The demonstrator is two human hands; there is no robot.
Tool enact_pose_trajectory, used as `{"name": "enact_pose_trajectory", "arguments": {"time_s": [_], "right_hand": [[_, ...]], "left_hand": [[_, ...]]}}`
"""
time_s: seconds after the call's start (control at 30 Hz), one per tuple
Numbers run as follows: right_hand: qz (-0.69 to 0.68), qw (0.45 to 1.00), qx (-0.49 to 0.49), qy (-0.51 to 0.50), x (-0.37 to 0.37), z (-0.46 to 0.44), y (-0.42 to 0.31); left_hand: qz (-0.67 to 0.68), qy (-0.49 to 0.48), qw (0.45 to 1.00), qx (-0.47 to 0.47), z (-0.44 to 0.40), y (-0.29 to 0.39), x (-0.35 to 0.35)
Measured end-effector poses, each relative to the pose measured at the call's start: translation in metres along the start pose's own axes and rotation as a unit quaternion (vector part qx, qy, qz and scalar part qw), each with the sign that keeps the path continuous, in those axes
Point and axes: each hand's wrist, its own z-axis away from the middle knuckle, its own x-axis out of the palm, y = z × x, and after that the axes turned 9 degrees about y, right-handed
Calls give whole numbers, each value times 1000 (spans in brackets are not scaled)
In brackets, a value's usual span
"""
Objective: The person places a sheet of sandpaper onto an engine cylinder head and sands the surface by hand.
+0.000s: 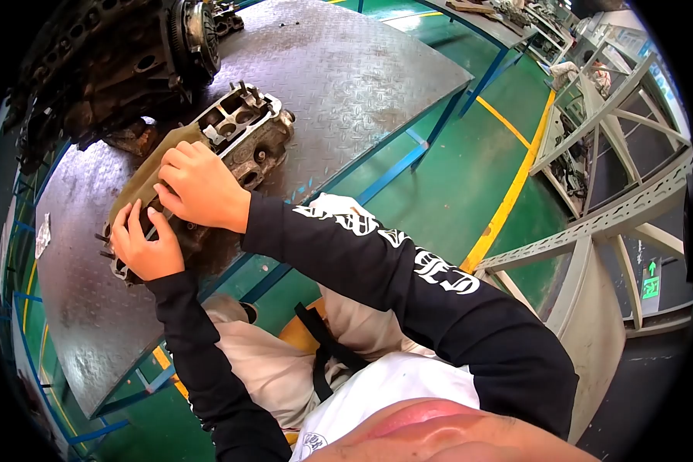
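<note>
A metal engine cylinder head [266, 142] lies at a slant on the steel table, with studs and open ports showing at its far end. Across its top runs an olive-brown sheet [141, 171], like stiff paper or cloth. My right hand [199, 185] has its fingers curled down on the sheet near the middle of the head. Closer to the near left end, my left hand [148, 242] bends its fingers over the sheet's edge, thumb toward the right hand. Both palms hide part of the sheet and of the casting underneath.
A large dark engine block [123, 69] stands on the table [346, 85] just beyond the head. A small crumpled wrapper [43, 235] lies at the left edge. Blue table legs [393, 175] and a pale metal frame [593, 239] stand to the right, over green floor.
</note>
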Motion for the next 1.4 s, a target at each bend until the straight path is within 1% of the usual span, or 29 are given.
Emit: {"name": "enact_pose_trajectory", "arguments": {"time_s": [0.1, 0.3, 0.53, 0.57, 0.63, 0.7, 0.9, 1.03, 1.1, 1.17, 1.23, 1.27, 1.3, 1.37, 1.4], "right_hand": [[9, 1000, -6, 8, -1, 0, 3], [-6, 999, 2, 31, 2, -4, 1], [-6, 1000, 8, 20, 2, -1, 0], [-9, 1000, -2, 19, 2, -3, -1], [-24, 999, 8, 34, 1, -4, -3], [-26, 999, 9, 17, 0, -4, -3], [-33, 999, 8, 21, 0, -3, 2], [-44, 999, 10, 18, -1, -5, 1], [-49, 998, 19, 38, -1, -7, -1], [-59, 998, 16, 30, -1, -9, -1], [-34, 997, -10, 73, 1, -10, -1], [-19, 999, -4, 41, 2, -7, 1], [-22, 999, -5, 40, 3, -4, 2], [-10, 1000, -9, 5, 5, 1, 6], [-7, 1000, -6, 1, 5, 0, 5]], "left_hand": [[8, 12, 1000, -5, 1, -4, -1], [8, 6, 1000, -4, 1, -4, -2], [8, -1, 1000, 6, 2, -6, -5], [16, -3, 1000, 4, 3, -6, -5], [27, 3, 1000, -3, 2, -1, -4], [39, 4, 999, -2, 2, 0, -2], [59, 17, 998, -4, -2, 2, -4], [66, 4, 998, -4, -1, 3, -7], [78, 26, 997, -2, -3, 4, -8], [66, 19, 998, -13, -2, 3, -7], [50, 22, 998, -16, -4, 4, -4], [40, 15, 999, -14, -2, 1, -2], [37, 16, 999, -15, -1, 0, -1], [46, 7, 999, -22, 1, -2, -1], [51, -17, 998, -44, 3, -3, -2]]}}
